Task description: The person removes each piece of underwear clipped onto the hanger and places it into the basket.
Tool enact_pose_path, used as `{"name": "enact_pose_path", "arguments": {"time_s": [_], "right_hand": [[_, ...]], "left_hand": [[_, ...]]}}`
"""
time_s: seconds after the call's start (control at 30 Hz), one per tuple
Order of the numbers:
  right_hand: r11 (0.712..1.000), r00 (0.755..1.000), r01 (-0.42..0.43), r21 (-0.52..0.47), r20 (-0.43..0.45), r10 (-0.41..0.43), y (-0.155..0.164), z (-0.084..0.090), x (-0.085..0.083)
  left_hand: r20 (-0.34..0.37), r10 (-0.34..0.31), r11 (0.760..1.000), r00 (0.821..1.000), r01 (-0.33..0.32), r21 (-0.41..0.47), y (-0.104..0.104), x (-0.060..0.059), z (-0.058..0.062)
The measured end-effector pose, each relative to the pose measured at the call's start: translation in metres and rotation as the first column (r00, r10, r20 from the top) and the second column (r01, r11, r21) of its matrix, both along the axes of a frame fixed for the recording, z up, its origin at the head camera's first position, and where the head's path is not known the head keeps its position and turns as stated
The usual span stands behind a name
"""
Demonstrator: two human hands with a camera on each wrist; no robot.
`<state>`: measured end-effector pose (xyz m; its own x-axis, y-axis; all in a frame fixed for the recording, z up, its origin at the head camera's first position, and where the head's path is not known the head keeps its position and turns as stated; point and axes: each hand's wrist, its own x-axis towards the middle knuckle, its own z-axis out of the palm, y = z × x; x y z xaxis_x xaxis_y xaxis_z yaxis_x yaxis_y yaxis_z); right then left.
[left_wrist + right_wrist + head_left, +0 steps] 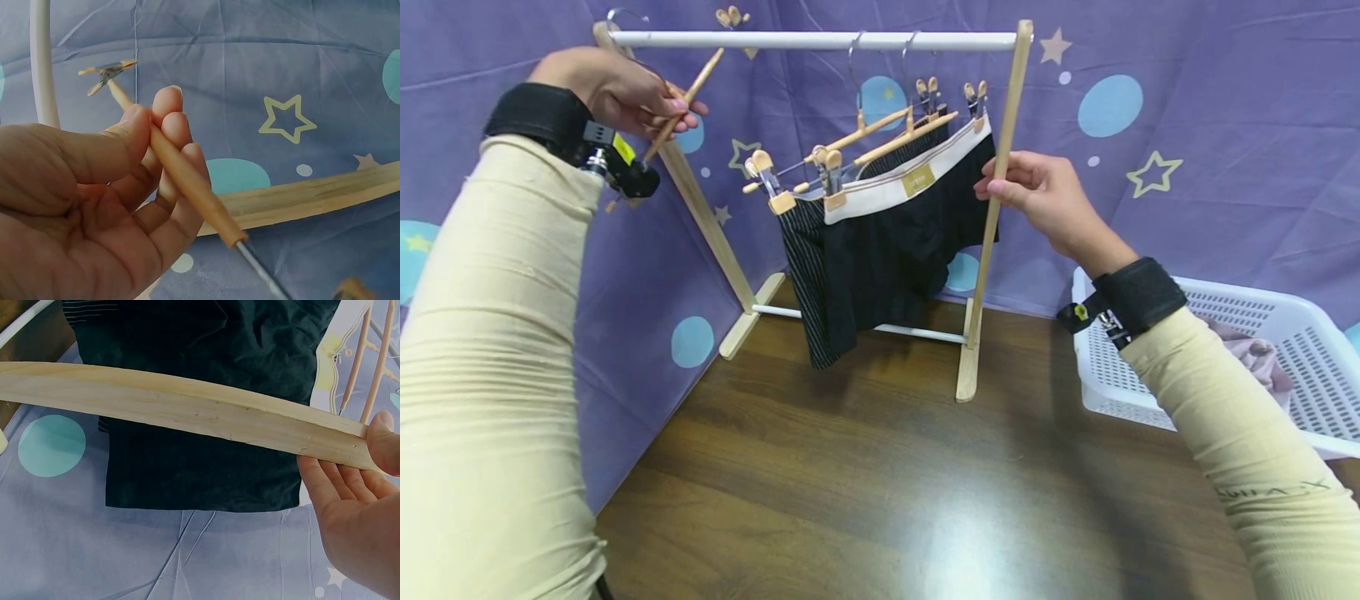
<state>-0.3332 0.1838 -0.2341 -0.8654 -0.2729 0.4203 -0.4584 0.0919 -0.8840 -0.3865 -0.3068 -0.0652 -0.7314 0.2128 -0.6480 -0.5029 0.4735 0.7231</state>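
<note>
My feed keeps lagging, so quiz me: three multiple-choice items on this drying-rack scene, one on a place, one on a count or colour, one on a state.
1. Where is the white plastic slotted basket?
A. On the table, at the person's right
B. Hung on the rail
C. Left of the rack

2. How many garments hang from the white round rail?
A. None
B. Two
C. Five

3. What is the left hand doing?
A. Lying flat on the table
B. Holding the empty wooden clip hanger in a pinching grip
C. Reaching into the basket

Answers:
1 A, it sits beyond the right forearm.
2 B, black briefs and a striped garment.
3 B, thumb and fingers pinch its bar.
</note>
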Motion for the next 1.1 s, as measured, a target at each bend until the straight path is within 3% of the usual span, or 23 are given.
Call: {"name": "enact_pose_path", "arguments": {"time_s": [0.23, 0.4, 0.67, 0.83, 1.1], "right_hand": [[1.0, 1.0, -0.008, -0.008, 0.01, 0.008, 0.002, 0.0, 0.0], [1.0, 1.0, 0.004, 0.012, 0.013, -0.004, 0.003, 0.0, 0.0], [1.0, 1.0, -0.012, -0.01, 0.01, 0.012, 0.003, 0.0, 0.0], [1.0, 1.0, -0.017, -0.018, 0.008, 0.018, 0.002, 0.0, -0.001], [1.0, 1.0, -0.013, -0.015, 0.004, 0.013, 0.002, -0.001, -0.001]], "left_hand": [[0.033, -0.11, 0.989, 0.993, 0.113, -0.094, 0.005, -0.004, 0.0], [0.044, -0.109, 0.982, 0.993, 0.115, -0.148, 0.009, -0.007, -0.003], [0.109, -0.139, 0.98, 0.984, 0.152, -0.127, 0.011, -0.011, -0.005], [0.085, -0.143, 0.969, 0.986, 0.157, -0.191, 0.013, -0.01, -0.006], [0.067, -0.14, 0.964, 0.988, 0.152, -0.22, 0.015, -0.008, -0.006]]}}
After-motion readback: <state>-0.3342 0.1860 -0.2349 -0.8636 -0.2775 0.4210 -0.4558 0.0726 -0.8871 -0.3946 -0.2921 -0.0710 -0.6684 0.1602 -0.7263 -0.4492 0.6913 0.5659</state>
